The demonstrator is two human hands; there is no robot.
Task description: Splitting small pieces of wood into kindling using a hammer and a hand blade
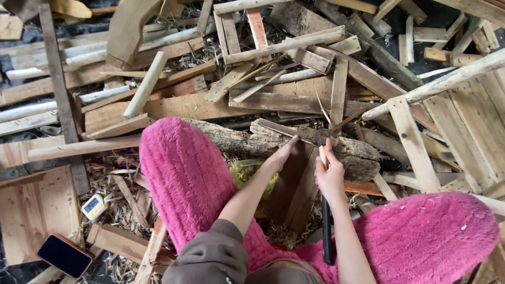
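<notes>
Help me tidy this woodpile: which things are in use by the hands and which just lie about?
In use: left hand, right hand, hatchet, log.
Lying about: phone, tape measure, round stick, scrap boards, shavings.

You had soft, even daylight, bright enough, with only weak shadows under the planks (173,108). No strong glare appeared. The pink fleece (184,173) was very saturated. The wide lens bent straight boards near the edges. Your right hand (330,176) looked slightly blurred, perhaps from motion.
</notes>
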